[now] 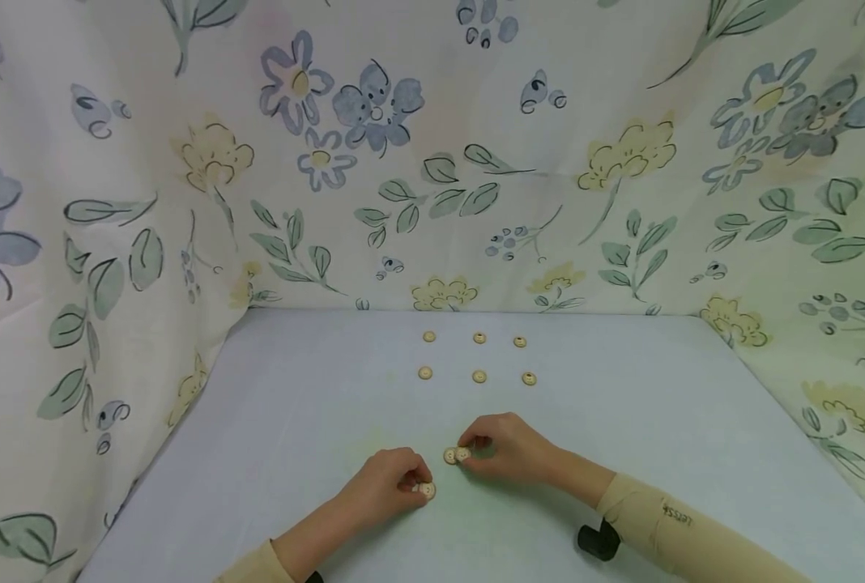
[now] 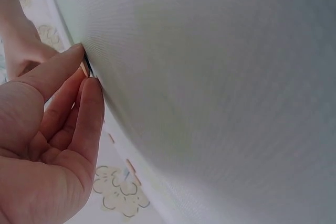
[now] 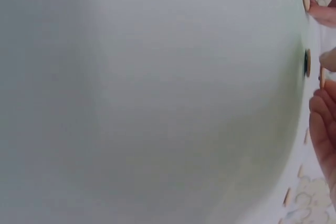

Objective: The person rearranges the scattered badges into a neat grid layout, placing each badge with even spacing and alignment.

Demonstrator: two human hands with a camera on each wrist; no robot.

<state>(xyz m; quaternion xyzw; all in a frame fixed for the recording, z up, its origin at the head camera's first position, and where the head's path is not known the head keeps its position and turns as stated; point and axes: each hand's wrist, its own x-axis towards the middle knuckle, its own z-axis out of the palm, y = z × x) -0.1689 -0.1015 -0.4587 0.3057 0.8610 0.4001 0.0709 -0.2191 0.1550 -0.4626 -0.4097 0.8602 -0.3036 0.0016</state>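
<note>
Small round wooden buttons lie on the white table. My left hand pinches a wooden button between thumb and fingertips, low over the table at centre. Whether a second one sits behind it I cannot tell. To its right, slightly farther back, my right hand pinches another button. That button overlaps a loose button in the head view. In the right wrist view, the loose button appears apart from the held button. The left wrist view shows the left fingertips close to the table surface.
Farther back, several more buttons form two rows, including a front-row button and a back-row button. A flower-patterned cloth rises behind the table and along both sides. A black wrist device hangs under the right forearm.
</note>
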